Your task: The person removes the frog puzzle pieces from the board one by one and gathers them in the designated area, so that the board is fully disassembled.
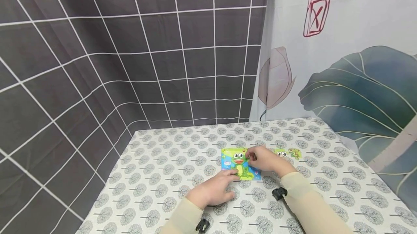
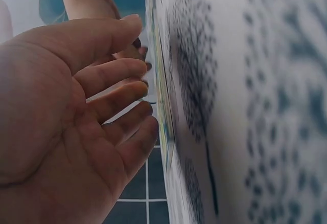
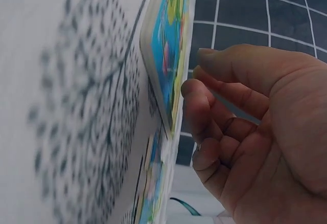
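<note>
A frog jigsaw puzzle (image 1: 241, 171) in green and blue lies flat on the table. My left hand (image 1: 215, 190) reaches over its lower left edge with the fingers extended; in the left wrist view the left hand (image 2: 87, 111) shows a bare palm. Over the puzzle's right side is my right hand (image 1: 265, 158). Its fingers are loosely bent in the right wrist view, the thumb and index tip apart beside the puzzle (image 3: 166, 50), and no piece shows between them. Part of the puzzle's right side is hidden by this hand.
Beyond my right hand lie a piece with frog eyes (image 1: 281, 152) and a patterned green piece (image 1: 295, 153). A tree-print cloth (image 1: 163, 176) covers the table. Dark gridded curtain (image 1: 195, 64) hangs behind, with a lotus-print curtain (image 1: 358, 82) on the right.
</note>
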Motion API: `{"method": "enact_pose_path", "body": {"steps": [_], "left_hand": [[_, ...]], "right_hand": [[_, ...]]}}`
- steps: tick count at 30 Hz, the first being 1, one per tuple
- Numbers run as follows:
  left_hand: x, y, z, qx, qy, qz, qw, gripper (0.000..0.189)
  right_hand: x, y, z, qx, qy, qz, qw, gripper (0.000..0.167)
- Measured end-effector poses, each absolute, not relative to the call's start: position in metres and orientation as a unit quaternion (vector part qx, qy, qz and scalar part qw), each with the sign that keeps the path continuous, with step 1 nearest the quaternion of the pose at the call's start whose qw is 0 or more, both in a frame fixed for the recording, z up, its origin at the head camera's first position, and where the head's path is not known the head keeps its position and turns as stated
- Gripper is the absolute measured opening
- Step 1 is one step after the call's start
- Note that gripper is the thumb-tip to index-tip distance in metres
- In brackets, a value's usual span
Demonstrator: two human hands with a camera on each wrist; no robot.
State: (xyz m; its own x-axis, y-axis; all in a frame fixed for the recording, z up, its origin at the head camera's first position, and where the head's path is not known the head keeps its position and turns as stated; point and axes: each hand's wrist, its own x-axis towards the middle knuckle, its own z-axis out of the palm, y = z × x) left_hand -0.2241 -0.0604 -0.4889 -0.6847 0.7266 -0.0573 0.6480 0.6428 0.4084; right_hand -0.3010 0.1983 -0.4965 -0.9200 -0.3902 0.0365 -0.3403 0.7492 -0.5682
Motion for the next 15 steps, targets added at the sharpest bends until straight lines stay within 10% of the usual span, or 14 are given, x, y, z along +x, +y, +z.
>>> {"method": "enact_pose_path", "body": {"steps": [15], "left_hand": [[-0.223, -0.053, -0.493, 0.392, 0.901, 0.141, 0.119, 0.066]], "right_hand": [[-0.302, 0.178, -0.498, -0.171, 0.940, -0.285, 0.080, 0.031]]}}
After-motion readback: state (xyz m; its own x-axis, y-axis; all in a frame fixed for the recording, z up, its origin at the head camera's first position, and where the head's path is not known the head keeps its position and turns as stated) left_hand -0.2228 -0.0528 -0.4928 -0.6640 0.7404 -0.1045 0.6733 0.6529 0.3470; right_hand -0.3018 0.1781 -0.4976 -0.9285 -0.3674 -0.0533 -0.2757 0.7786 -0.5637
